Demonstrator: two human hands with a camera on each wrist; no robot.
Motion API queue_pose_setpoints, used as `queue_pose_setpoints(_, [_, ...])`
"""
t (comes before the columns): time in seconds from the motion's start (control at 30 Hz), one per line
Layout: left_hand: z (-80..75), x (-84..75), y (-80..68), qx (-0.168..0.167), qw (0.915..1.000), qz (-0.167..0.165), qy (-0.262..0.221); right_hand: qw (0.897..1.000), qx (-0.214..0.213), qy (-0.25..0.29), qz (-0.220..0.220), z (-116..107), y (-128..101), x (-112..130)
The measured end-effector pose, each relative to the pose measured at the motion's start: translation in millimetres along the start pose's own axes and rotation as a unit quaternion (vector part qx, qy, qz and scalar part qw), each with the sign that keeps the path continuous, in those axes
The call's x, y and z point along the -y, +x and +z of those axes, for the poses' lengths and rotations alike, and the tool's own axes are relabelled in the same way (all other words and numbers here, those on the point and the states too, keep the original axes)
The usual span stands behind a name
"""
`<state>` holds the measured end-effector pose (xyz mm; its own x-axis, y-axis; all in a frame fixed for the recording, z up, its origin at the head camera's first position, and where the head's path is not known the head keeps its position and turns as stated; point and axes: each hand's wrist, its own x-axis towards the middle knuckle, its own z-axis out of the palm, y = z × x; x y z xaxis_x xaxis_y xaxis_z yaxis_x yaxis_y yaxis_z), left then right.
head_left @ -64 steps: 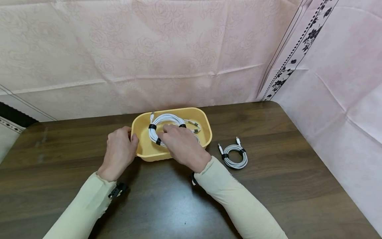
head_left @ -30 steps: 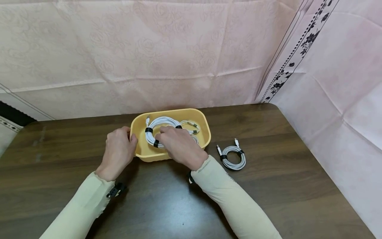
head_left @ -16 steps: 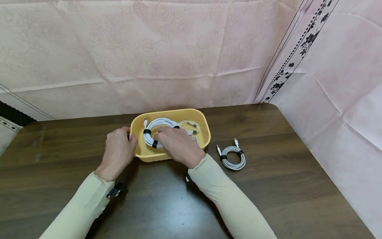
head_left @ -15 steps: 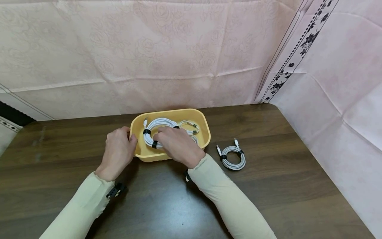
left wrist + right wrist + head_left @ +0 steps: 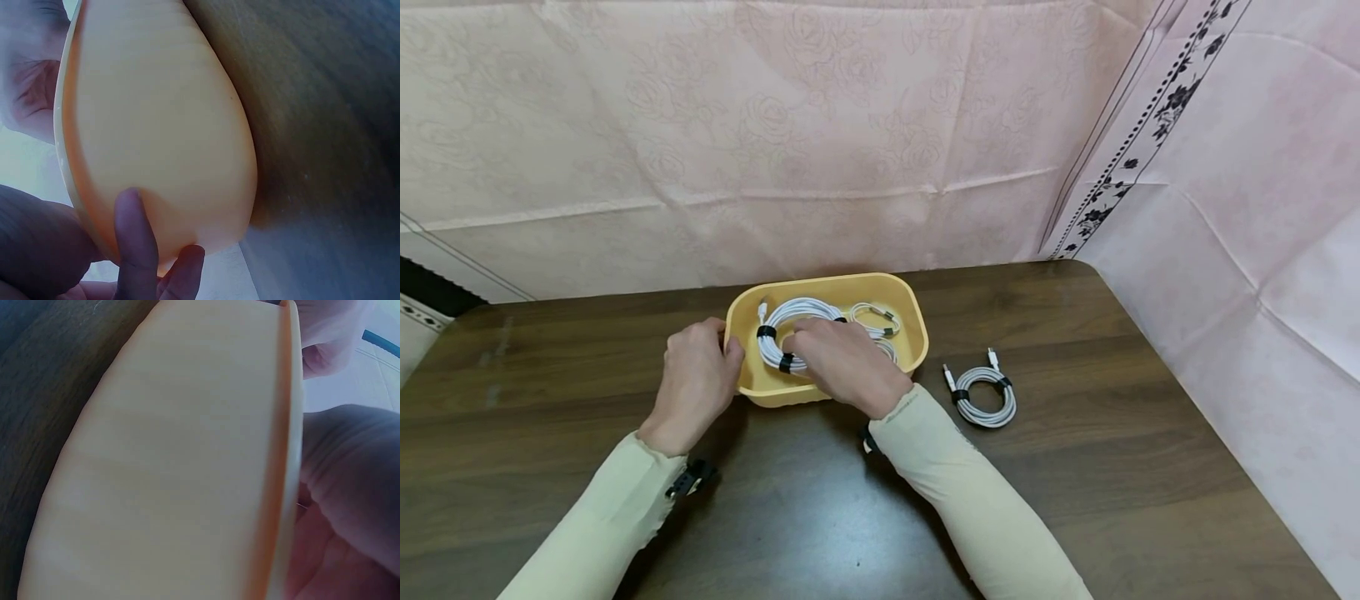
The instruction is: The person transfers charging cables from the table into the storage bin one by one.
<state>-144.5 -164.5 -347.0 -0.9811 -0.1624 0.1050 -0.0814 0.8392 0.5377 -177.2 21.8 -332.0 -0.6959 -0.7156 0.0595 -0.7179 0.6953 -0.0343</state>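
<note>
Gripping the left end of the yellow basket point(image 5: 786, 396), the left hand point(image 5: 700, 379) sits at one tip of its long axis, which runs left to right. The large white cable coil point(image 5: 797, 307) lies inside, partly screened by the right hand point(image 5: 850, 365), the nearer one, and shows mostly to its left. That hand's fingertips are hidden, so whether they pinch it I cannot tell.

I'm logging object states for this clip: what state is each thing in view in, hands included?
Yellow bin: right way up, open, holding cables.
Large white cable: coiled, strapped, one end sticking out.
Small cable: looped, inside the bin.
Half-hidden strands: curved, whose they are unclear.
Grey cable: coiled, strapped, outside the bin, both ends sticking out.
Left hand: gripping the bin's end.
Right hand: over the large white cable, grip hidden.
</note>
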Motion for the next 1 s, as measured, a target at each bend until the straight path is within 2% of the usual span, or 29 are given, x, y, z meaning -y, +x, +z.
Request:
queue_pose_setpoints(0.7, [-0.9, 0.1, 0.2, -0.001, 0.9999, 0.009, -0.007, 1.000, 0.001, 0.011, 0.005, 2.3, 6.2, 0.4])
queue_pose_setpoints(1.0, [-0.6, 0.3, -0.6, -0.004, 0.9999, 0.012, -0.007, 0.999, 0.010, 0.041, 0.006, 3.4, 9.4, 0.5])
